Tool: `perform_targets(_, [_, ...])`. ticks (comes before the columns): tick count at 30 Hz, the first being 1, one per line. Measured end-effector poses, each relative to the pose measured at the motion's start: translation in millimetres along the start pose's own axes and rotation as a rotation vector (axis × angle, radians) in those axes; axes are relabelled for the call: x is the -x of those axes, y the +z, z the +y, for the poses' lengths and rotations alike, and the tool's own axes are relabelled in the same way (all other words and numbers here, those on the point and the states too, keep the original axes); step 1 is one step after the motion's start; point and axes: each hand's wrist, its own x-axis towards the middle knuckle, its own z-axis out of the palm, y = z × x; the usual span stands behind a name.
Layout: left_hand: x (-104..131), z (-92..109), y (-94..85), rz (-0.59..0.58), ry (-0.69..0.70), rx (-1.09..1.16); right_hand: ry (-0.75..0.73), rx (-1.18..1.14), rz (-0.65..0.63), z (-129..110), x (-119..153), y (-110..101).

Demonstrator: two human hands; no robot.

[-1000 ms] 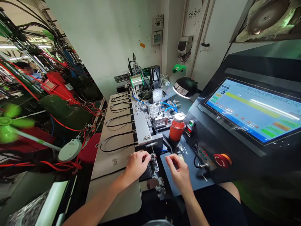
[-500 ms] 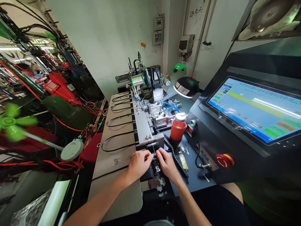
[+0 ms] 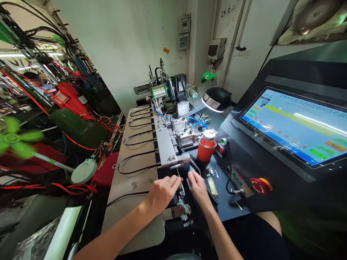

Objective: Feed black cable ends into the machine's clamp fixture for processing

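Stretched over the machine's metal track, my left hand point(image 3: 166, 189) is closed in a pinch. A black cable point(image 3: 127, 197) runs from the beige table under this hand, and its end seems to be between the fingers. Small pale and reddish bits show at the fingertips, too small to make out. Across a narrow gap to the right, my right hand point(image 3: 197, 185) has thumb and fingers pressed together; whatever is in them, if anything, is hidden. Just ahead of both hands lies a metal plate point(image 3: 166, 144) with screws at its near end.
Several looped black cables lie along the beige table point(image 3: 135, 231). Right of the track stand a red bottle point(image 3: 206, 148) with a white cap, a black brush point(image 3: 195, 164), a lamp point(image 3: 217, 100) and a control screen point(image 3: 295, 126). A green fan point(image 3: 12, 138) spins at left; a person is beyond.
My hands have moved apart: the left turned over the track with its fingers pointing forward, and the right shifted a little to the right. The view has shifted slightly.
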Motion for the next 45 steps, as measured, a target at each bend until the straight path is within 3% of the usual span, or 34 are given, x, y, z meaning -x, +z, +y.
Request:
perform_targets(3, [1.3, -4.0, -0.8, 0.000, -0.169, 0.212, -0.046, 0.111, 0.016, -10.3, 3.7, -10.5])
perform_targets(6, [4.0, -7.1, -1.6, -0.038, -0.293, 0.300, -0.200, 0.260, -0.007, -25.9, 8.0, -11.9])
perform_targets(11, [5.5, -6.6, -1.9, -0.082, -0.316, 0.262, -0.321, 0.340, -0.042, -34.1, 13.7, -9.3])
perform_targets(15, [4.8, -5.8, -1.6, -0.089, -0.319, 0.270, -0.276, 0.340, 0.044, -32.0, 16.2, -13.5])
perform_targets(26, [4.3, -7.1, -2.2, -0.093, -0.312, 0.262, -0.317, 0.356, 0.023, -32.0, 16.0, -12.3])
perform_targets(30, [5.0, -7.5, -1.5, -0.106, -0.317, 0.243, -0.242, 0.373, 0.118, -31.6, 15.5, -20.3])
perform_targets(36, [0.9, -3.8, -9.3, -0.170, -0.368, 0.285, -0.176, 0.348, 0.149, -45.0, 25.0, -38.4])
perform_targets(38, [2.8, -13.1, -22.1, -0.218, -0.416, 0.328, -0.173, 0.333, 0.175, -53.5, 29.4, -46.8])
perform_targets(40, [15.8, -35.5, -39.4, -0.273, -0.470, 0.374, -0.185, 0.317, 0.194, -60.7, 33.5, -56.8])
perform_targets(42, [43.8, -70.5, -57.9, -0.272, -0.503, 0.400, -0.206, 0.285, 0.204, -64.6, 37.0, -66.9])
perform_targets(45, [105.2, -132.0, -83.1, -0.111, -0.608, 0.321, -0.224, 0.225, 0.198, -64.6, 39.5, -77.3])
